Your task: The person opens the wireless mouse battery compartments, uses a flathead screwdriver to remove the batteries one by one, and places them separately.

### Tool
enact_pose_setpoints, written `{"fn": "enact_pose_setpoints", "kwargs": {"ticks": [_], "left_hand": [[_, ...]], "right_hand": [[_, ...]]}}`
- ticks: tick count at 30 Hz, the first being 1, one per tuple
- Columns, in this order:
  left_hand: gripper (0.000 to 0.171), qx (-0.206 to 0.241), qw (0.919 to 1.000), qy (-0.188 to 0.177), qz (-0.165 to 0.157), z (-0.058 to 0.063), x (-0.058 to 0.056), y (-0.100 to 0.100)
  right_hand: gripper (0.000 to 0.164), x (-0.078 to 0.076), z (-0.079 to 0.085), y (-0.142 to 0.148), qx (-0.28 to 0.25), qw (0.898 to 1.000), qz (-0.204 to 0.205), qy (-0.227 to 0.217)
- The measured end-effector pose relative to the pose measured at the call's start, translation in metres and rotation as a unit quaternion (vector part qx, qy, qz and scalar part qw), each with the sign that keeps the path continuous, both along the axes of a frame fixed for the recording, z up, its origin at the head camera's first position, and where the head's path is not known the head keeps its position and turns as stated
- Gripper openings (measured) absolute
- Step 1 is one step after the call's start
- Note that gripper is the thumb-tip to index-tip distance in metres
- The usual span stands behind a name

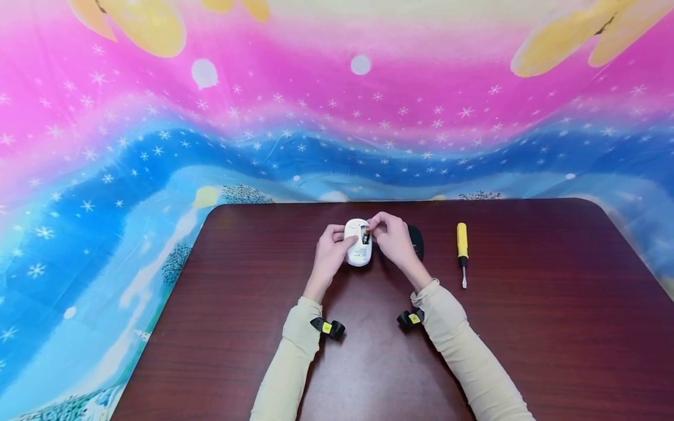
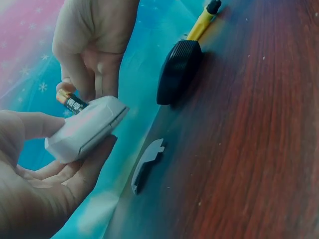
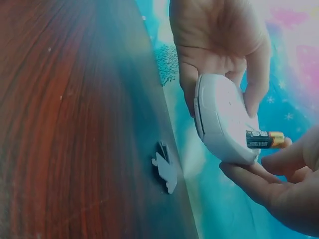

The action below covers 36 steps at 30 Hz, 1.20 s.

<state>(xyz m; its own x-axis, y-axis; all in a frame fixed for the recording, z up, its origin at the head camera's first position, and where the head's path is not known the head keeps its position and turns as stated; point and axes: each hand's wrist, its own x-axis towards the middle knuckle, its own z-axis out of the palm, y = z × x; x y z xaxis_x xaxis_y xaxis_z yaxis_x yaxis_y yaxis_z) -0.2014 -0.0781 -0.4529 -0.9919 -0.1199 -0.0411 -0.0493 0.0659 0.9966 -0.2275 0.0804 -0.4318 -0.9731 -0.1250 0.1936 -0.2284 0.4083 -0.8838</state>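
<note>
A white computer mouse (image 1: pixel 359 256) is held underside up above the table, its battery bay uncovered. My left hand (image 1: pixel 329 252) grips it by the left side, the thumb lying over the underside. A black and gold battery (image 3: pixel 260 140) sticks out of the bay at a slant, one end inside the mouse. At its gold end, the fingers of my right hand (image 1: pixel 396 241) hold the battery, and another fingertip touches the mouse's edge in the right wrist view. The thin white battery cover (image 2: pixel 148 162) lies on the table below the mouse; in the head view it is hidden.
Behind my right hand sits a black ribbed rounded object (image 2: pixel 179 72), partly covered in the head view. A screwdriver (image 1: pixel 462 245) with a yellow handle lies farther right on the brown table (image 1: pixel 547 327). A patterned cloth (image 1: pixel 316 128) hangs beyond the far edge.
</note>
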Motion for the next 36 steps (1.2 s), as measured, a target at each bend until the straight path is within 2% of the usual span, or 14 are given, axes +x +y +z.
{"fn": "enact_pose_setpoints", "kwargs": {"ticks": [6,10,16,28,36], "left_hand": [[0.031,0.026,0.9996,-0.006,-0.002,0.0013,0.0002,-0.0020],[0.031,0.038,0.9993,-0.008,-0.003,0.0011,-0.0003,-0.0026],[0.030,0.046,0.9989,-0.009,0.000,0.0017,-0.0008,-0.0039],[0.030,0.058,0.9983,-0.005,-0.002,0.0018,-0.0005,-0.0053],[0.029,0.064,0.9980,-0.005,0.002,0.0008,-0.0010,-0.0059]], "right_hand": [[0.009,0.0013,0.0003,-0.0017,-0.023,1.000,0.004,-0.004],[0.019,0.0013,0.0003,-0.0016,-0.047,0.999,0.020,-0.005],[0.025,0.0017,0.0001,-0.0010,-0.022,0.999,0.042,-0.007],[0.026,0.0024,-0.0007,-0.0029,-0.016,0.999,0.011,0.028],[0.021,0.0044,0.0011,-0.0047,-0.052,0.998,0.035,0.026]]}}
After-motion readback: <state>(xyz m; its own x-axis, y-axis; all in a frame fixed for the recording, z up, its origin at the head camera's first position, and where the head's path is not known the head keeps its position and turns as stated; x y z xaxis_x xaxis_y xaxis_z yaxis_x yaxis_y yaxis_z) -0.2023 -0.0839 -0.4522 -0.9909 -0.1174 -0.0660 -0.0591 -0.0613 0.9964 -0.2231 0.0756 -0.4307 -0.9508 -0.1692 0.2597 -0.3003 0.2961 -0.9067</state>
